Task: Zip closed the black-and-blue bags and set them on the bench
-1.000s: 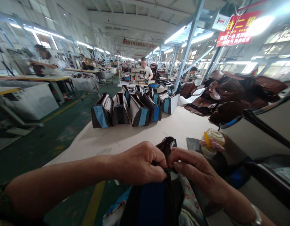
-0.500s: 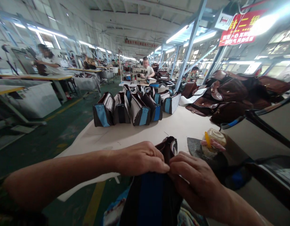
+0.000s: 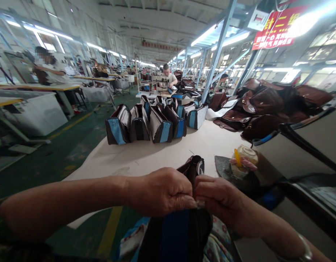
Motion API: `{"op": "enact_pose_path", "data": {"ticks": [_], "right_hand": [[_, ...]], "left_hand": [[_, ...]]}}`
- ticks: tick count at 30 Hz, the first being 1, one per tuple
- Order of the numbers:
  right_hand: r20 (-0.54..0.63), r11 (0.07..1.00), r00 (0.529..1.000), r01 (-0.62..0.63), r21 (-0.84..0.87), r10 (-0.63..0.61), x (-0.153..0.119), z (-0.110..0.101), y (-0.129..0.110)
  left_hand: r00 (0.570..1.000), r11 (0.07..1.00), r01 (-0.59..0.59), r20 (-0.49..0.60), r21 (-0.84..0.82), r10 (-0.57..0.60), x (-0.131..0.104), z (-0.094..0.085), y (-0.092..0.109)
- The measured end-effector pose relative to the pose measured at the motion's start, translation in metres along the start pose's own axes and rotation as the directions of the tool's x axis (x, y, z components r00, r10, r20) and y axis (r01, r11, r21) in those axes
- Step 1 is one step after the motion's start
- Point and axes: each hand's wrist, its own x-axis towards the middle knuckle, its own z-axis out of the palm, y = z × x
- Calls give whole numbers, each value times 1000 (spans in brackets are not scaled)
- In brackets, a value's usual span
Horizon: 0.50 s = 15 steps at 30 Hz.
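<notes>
A dark bag piece (image 3: 174, 236) with a blue centre stripe rises from my lap at the front of the table. Its far end, brown inside, shows beyond my hands. My left hand (image 3: 165, 192) is closed, thumb and curled fingers gripping the upper edge of the piece. Closed on the same edge, my right hand (image 3: 219, 200) meets it thumb to thumb. What lies between the fingertips is hidden. Several similar bag pieces (image 3: 162, 127), striped in blue or black, stand upright farther back on the white tabletop (image 3: 113, 160).
Brown leather bags (image 3: 260, 103) are heaped at the back right. A wrapped roll with a yellow strip (image 3: 244, 158) sits on a dark scrap (image 3: 221, 169) at the right. Large pale panels with black edging (image 3: 307, 145) stand close on my right. A co-worker (image 3: 169, 78) sits at a sewing machine ahead.
My fingers have curled tighter, and both hands have come down slightly at the bag piece's edge. The whole view has shifted a little. The co-worker ahead has moved their arms.
</notes>
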Motion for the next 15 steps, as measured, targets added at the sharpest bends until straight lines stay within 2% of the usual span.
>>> {"op": "enact_pose_path", "data": {"ticks": [3,5,8,10,15], "right_hand": [[-51,999,998,45,-3,-45,1,1,3],[-65,997,998,0,77,5,-4,3,5],[-47,964,989,-123,235,138,-10,1,5],[-14,941,977,-203,271,215,-9,-2,2],[155,898,931,-361,251,331,4,-5,-6]], "left_hand": [[988,983,149,62,-103,-144,-3,-10,-3],[980,971,196,66,-136,-189,-6,-18,-4],[990,991,134,45,0,-134,-9,-29,-7],[993,994,81,82,73,-87,-8,-33,-9],[982,999,17,188,-44,-9,-2,-36,-23]]}}
